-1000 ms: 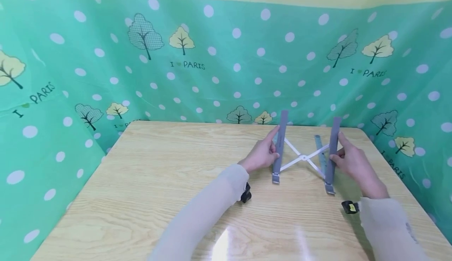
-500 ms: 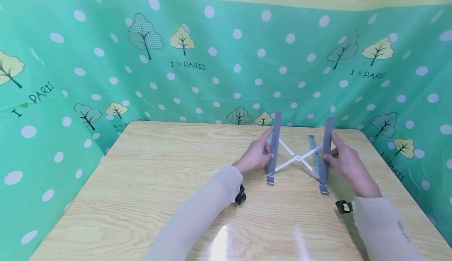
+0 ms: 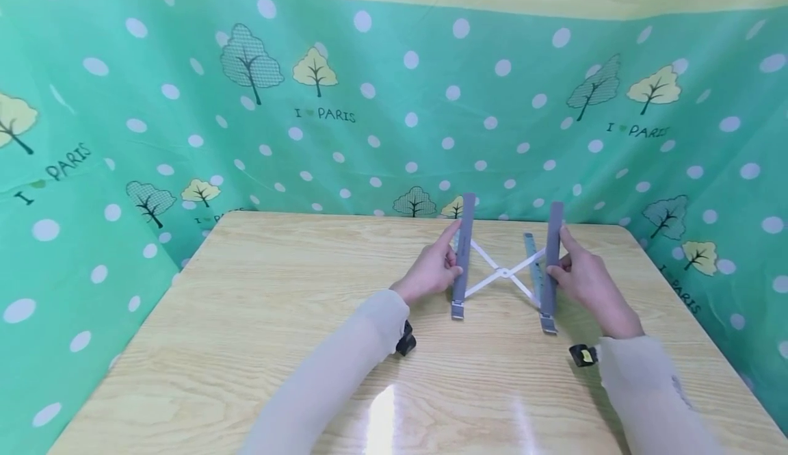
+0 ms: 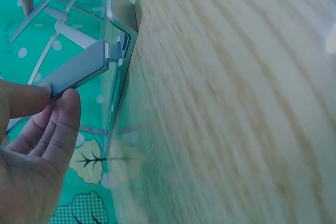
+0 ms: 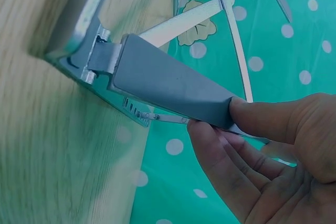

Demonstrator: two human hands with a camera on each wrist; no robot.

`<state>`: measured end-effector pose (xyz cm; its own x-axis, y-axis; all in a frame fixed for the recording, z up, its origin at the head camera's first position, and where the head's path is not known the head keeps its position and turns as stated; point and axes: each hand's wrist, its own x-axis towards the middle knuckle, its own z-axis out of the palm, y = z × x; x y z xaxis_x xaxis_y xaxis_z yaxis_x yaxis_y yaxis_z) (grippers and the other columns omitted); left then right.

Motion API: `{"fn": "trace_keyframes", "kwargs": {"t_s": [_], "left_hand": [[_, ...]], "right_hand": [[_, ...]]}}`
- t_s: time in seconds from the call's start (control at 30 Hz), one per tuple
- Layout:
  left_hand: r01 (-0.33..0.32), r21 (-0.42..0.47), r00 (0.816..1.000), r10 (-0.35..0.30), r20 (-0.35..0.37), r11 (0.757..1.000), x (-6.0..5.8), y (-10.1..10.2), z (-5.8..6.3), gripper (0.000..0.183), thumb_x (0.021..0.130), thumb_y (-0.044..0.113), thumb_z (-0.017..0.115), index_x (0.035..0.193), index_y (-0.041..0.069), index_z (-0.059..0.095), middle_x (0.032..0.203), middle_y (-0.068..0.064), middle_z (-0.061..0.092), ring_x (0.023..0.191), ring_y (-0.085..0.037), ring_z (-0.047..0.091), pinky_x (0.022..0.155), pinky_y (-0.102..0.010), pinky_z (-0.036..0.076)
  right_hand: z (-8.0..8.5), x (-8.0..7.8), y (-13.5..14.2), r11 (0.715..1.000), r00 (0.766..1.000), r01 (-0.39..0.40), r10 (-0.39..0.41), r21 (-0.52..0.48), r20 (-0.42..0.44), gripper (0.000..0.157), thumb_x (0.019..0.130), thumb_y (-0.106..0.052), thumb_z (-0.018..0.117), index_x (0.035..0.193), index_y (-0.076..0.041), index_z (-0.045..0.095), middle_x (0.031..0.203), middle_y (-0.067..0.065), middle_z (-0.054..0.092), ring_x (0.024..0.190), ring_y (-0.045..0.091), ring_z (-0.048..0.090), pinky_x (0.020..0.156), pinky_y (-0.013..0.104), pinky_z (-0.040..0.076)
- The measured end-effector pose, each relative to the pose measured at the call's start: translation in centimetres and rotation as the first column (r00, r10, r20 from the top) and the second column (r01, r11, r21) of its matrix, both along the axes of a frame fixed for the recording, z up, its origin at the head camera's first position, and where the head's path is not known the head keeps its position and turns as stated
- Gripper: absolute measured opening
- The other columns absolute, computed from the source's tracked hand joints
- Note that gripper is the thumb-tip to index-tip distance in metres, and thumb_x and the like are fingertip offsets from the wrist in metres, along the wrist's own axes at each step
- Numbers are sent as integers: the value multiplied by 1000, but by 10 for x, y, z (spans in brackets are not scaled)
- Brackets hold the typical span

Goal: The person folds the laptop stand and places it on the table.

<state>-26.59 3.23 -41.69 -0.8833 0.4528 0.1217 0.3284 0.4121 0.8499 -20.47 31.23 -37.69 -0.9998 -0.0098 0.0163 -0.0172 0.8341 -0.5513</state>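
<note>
A grey folding laptop stand (image 3: 504, 273) stands unfolded toward the back right of the table, its two long arms raised and joined by a white X-shaped brace. My left hand (image 3: 431, 270) pinches the left arm between thumb and fingers, the index finger stretched along its outer side. My right hand (image 3: 585, 277) grips the right arm the same way. In the left wrist view, the thumb and fingers (image 4: 68, 114) hold the arm's edge above a hinge and lipped foot. The right wrist view shows the right arm (image 5: 168, 82) pinched, with a row of slots in the base bar below.
The wooden table (image 3: 277, 318) extends to the left and front. A green dotted curtain (image 3: 369, 99) hangs behind it and along both sides. Small black wrist cameras (image 3: 583, 355) sit under the sleeves near the tabletop.
Both hands and the laptop stand have shifted left across the table together. The grips look the same, and the stand stays unfolded.
</note>
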Motion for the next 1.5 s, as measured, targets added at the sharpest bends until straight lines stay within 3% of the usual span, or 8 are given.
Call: {"fn": "trace_keyframes", "kwargs": {"t_s": [0.17,0.4,0.8,1.07,1.3,1.5], "left_hand": [[-2,7,1000,2,-7,1000,1,-5,1,105,81,-7,68,152,40,7,79,-2,56,69,-15,56,62,-24,54],[-4,6,1000,3,21,1000,0,-13,3,107,82,-6,67,150,46,3,82,-1,57,73,-16,57,65,-25,55],[-34,-4,999,34,8,999,2,-33,7,106,81,-8,66,153,38,3,81,0,54,73,-17,57,63,-25,54],[-40,-22,999,40,12,999,2,-46,5,108,82,-7,66,150,45,0,86,-7,57,74,-17,57,66,-25,54],[-66,-33,998,66,-8,997,4,-57,4,106,82,-6,67,152,41,2,82,-2,56,74,-16,56,67,-24,53],[-72,-33,997,72,8,997,4,-67,2,106,82,-6,66,152,42,1,86,-9,58,74,-17,58,67,-25,54]], "right_hand": [[0,-2,-4,1000,1000,-5,5,1,-10,84,96,-9,55,152,-12,-7,95,20,59,75,24,58,59,32,49],[1,-6,-11,1000,1000,-25,25,-1,-18,84,96,-7,55,152,-10,-7,95,20,60,75,24,59,60,32,50],[1,-13,-29,998,997,-58,57,-10,-60,82,94,-6,56,152,-4,-1,93,19,61,76,24,59,60,33,50],[-1,-17,-42,997,997,-63,61,-33,-41,84,95,-6,56,153,-11,-5,96,20,61,76,23,58,59,31,50],[-1,-19,-54,996,996,-78,76,-42,-50,84,94,-6,56,153,-10,-4,94,20,61,72,22,58,56,31,50],[-1,-21,-64,996,997,-74,73,-47,-22,84,95,-7,56,153,-11,-5,96,19,61,72,22,58,56,31,49]]}}
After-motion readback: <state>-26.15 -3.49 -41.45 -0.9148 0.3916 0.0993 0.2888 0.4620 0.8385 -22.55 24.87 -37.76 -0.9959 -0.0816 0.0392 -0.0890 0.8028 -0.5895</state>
